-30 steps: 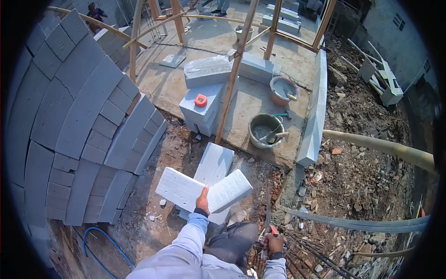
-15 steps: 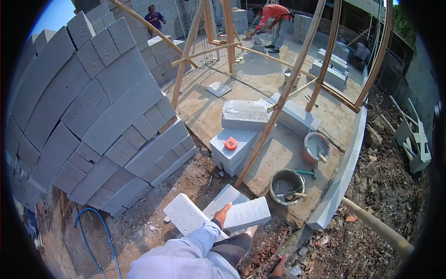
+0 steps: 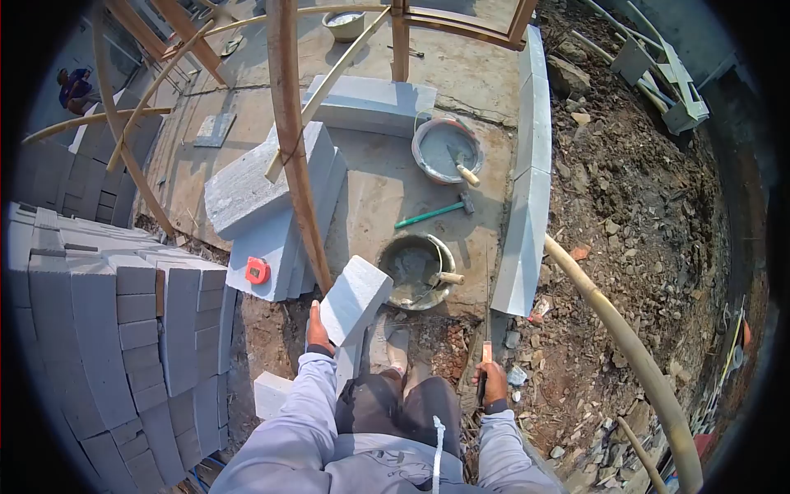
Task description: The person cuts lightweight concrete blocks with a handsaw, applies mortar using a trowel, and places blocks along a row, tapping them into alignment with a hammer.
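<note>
White block (image 3: pixel 355 298) touches the person's left hand (image 3: pixel 319 331).

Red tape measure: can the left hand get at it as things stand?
Probably yes: the tape measure lies uncovered on the stacked blocks, ahead-left of the left hand, nothing visible between. That hand is on a pale block and would likely have to leave it first.

own hands (image 3: pixel 318 333) (image 3: pixel 494 382) 2 | saw (image 3: pixel 486 352) 1 | mortar buckets (image 3: pixel 403 305) (image 3: pixel 416 156) (image 3: pixel 346 33) 3 | hammer (image 3: pixel 430 216) 1
</note>
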The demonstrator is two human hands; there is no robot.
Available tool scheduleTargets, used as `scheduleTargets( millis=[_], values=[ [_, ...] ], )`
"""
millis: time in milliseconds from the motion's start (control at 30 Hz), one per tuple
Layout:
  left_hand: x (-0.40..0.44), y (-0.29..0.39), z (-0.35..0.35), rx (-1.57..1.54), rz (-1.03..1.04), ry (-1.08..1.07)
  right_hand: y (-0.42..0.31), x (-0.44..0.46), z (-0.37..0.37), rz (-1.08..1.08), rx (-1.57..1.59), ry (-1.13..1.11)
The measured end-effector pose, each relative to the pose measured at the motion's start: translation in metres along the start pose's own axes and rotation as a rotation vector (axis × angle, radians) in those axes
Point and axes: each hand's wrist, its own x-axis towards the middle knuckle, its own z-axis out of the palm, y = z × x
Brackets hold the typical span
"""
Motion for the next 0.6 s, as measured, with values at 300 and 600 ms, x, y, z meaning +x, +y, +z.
scheduleTargets(
  millis=[300,600],
  values=[
    [0.102,0.002,0.057,0.111,0.157,0.368,-0.096,0.107,0.018,-0.125,-0.346,-0.098],
    [0.242,-0.023,0.11,0.092,0.222,0.412,-0.136,0.281,0.072,-0.515,-0.846,-0.292]
  ],
)
